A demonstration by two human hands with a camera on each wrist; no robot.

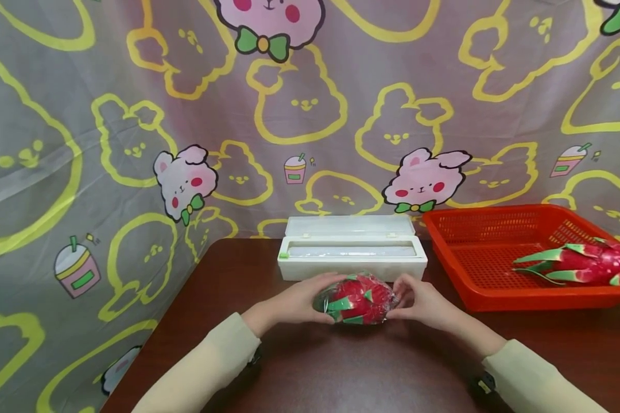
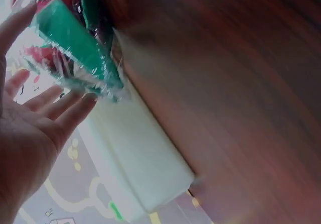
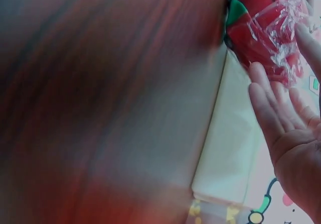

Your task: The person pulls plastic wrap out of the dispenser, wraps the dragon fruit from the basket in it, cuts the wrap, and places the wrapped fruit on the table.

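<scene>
A red dragon fruit [image 1: 359,299] with green scales, wrapped in shiny clear plastic film, is held between both hands over the dark table. My left hand [image 1: 303,298] grips its left end, thumb on the near side and fingers on the far side. At the opposite end, my right hand [image 1: 422,299] has its thumb and bent fingers against the film. The right wrist view shows the fingertips [image 3: 257,73] touching the crinkled film. Green scale tips [image 2: 75,40] show through loose film beside the left fingers.
Behind the hands stands a white cling film box [image 1: 351,268], its clear lid [image 1: 348,225] raised and a film roll inside. To the right, a red plastic basket [image 1: 488,295] holds another dragon fruit [image 1: 594,264]. A patterned curtain [image 1: 310,160] hangs behind the table [image 1: 351,367].
</scene>
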